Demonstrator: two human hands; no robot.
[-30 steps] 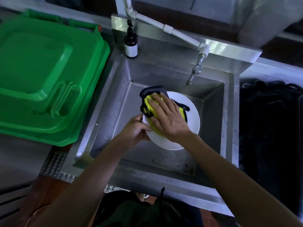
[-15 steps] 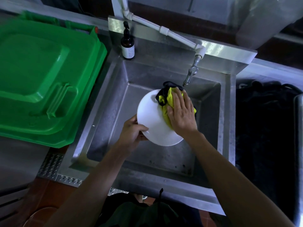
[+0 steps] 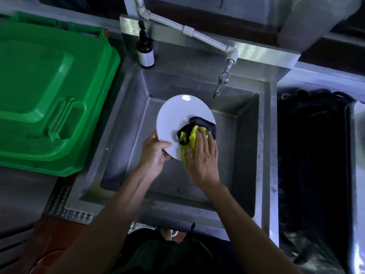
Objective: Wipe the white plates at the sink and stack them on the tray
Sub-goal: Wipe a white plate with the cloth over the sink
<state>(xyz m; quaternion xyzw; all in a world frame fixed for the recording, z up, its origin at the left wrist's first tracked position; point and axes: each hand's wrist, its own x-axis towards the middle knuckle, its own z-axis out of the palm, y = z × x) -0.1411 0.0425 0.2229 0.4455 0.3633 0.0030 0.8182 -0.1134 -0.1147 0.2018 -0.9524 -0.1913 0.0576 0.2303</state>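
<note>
— Holding the white plate (image 3: 177,119) over the steel sink (image 3: 245,155), is the left hand (image 3: 153,155) gripping it at the rim?

— Yes; the left hand is pinching the plate's lower left edge, thumb lying on the face and fingers curling behind; the plate is tilting up toward the camera, its far edge sitting just below and to the left of the tap (image 3: 222,82).

— And the right hand (image 3: 203,155)?

— It is lying flat, fingers straight and together, pressing a yellow and black cloth (image 3: 189,135) against the plate's lower right part; the cloth is spilling past the rim there.

— Is there room around it?

— The basin is lying open on all sides of the plate; its right wall is standing near the right hand, its left wall further off.

— What is surrounding the sink?

— A green bin lid (image 3: 49,91) is butting against the sink's left edge; a brown pump bottle (image 3: 145,50) is standing upright on the back left corner; a white pipe (image 3: 189,32) is running diagonally to the tap; a dark black area on the right is too dim to make out.
</note>
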